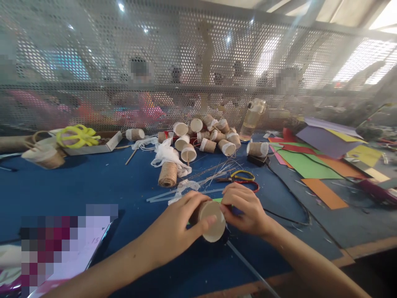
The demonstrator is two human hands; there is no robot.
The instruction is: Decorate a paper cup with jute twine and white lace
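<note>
A small cup [215, 233] lies on its side between my hands near the table's front edge, its pale round end facing me. My left hand [178, 225] wraps round it, with the thumb across that end. Against the cup's right side, the bent fingers of my right hand [245, 209] are pinched together; whatever they hold is hidden. A bit of green paper [218, 200] shows behind the cup. Below my right hand, a translucent glue stick [248, 263] slants toward the front edge. Scissors with yellow and red handles [243, 173] rest just beyond that hand.
Several twine-wrapped cups [208, 145] are heaped at the back, near a clear bottle [252, 120]. A twine spool [168, 174] and white lace [169, 154] lie before them. Coloured paper [313, 162] covers the right; a phone-like screen [71, 252] stands left. A black cable [290, 188] curves across the right side.
</note>
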